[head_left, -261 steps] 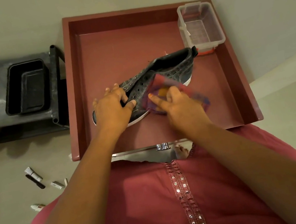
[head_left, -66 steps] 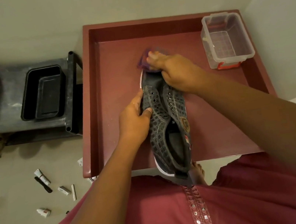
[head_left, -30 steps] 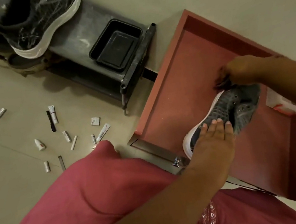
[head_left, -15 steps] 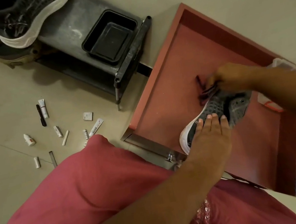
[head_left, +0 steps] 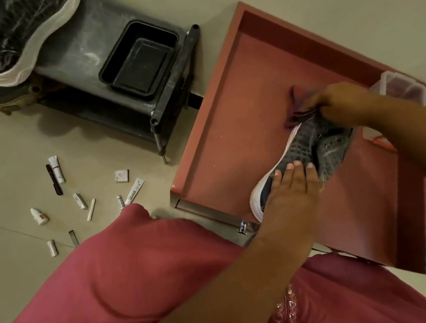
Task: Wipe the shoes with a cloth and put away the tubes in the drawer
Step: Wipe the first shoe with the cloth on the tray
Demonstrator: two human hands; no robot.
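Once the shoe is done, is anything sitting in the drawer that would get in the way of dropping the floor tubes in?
Partly. The grey shoe lies across the red drawer, the left hand resting on it and the right hand holding the cloth at its toe. A clear box fills the far corner. The tubes lie on the floor.

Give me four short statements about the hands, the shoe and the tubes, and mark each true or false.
1. The right hand holds the cloth at the grey shoe. True.
2. The left hand lies flat on that shoe. True.
3. The tubes are already in the red drawer. False: they lie scattered on the floor.
4. The black tray holds a shoe. False: nothing shows in it.
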